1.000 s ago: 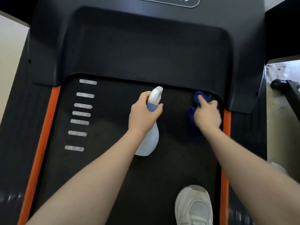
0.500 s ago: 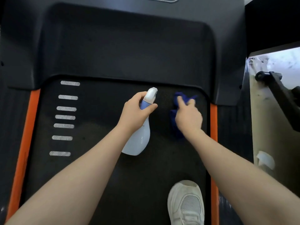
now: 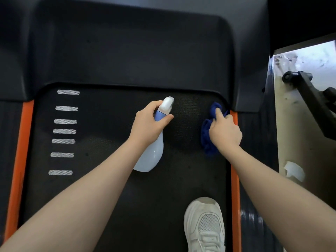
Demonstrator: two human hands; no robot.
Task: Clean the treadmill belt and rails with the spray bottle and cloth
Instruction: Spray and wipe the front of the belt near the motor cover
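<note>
You stand over the treadmill belt (image 3: 112,179), a wide dark mat running from the near edge to the black motor cover (image 3: 131,51) at the far end, with one white shoe (image 3: 204,226) planted near and right of centre. Orange rails flank it: the left rail (image 3: 20,160) well apart from both hands, the right rail (image 3: 234,179) just beside your wiping hand.

Your right hand (image 3: 225,131) bears down on the blue cloth (image 3: 209,139), fingers curled over the bunched fabric, index finger reaching toward the far right corner where belt meets cover. The step in hand looks like wiping that corner. To do it well, keep the cloth flat under the palm rather than balled, press into the seam at the cover's lip, then draw long strokes toward you along the belt edge before you move onto the right rail.

Your left hand (image 3: 149,124) holds the spray bottle (image 3: 154,142) in a closed grip around its blue neck, white nozzle pointing far and slightly right, pale body hanging over mid-belt. Whether a finger sits on the trigger cannot be told. Aim any fresh spray just ahead of the cloth, not at the cover's gap, and spray lightly so the belt under your shoe stays safe to stand on.

Most of the belt, with its white stripes (image 3: 64,131) at left, likely awaits its turn.
</note>
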